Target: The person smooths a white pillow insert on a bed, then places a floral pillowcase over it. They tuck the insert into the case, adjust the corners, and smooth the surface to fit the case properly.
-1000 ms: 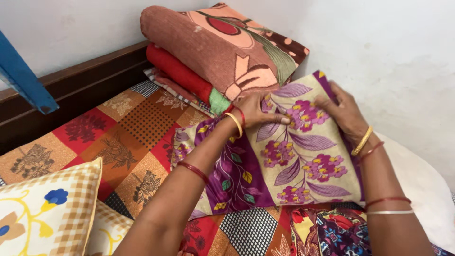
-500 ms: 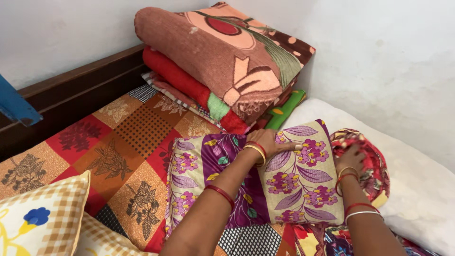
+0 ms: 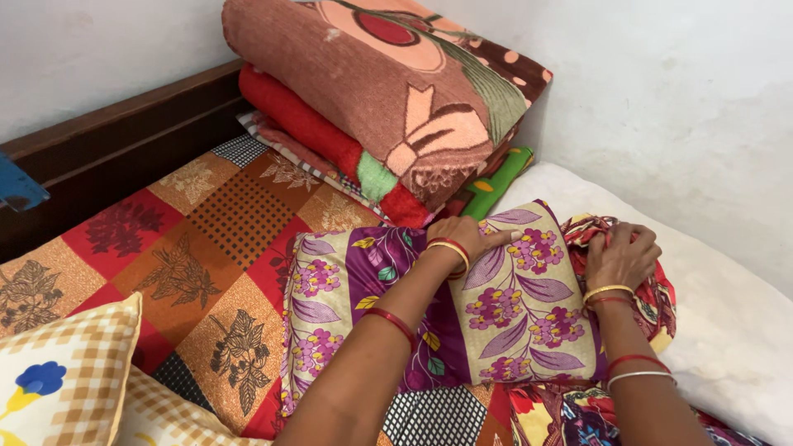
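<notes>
A: Item one, floral pillow point(image 3: 496, 306), cream and purple. Position?

B: Lying flat on the patchwork bedsheet point(image 3: 206, 239), just below the stack of folded blankets point(image 3: 388, 91). Lower on the bed than a second ago, when it stood raised against the stack.

A: Left hand point(image 3: 471, 235)?

B: Flat on the pillow's top edge, fingers extended, pressing, not closed around anything. Much as before.

A: Right hand point(image 3: 624, 256)?

B: Changed. It has left the pillow and now sits on the red patterned cloth point(image 3: 652, 289) bunched beside it, fingers curled into the fabric, gripping it.

A: Other entries?

B: Checked yellow cushion point(image 3: 66, 380), lower left; white mattress point(image 3: 727, 330) at right.
</notes>
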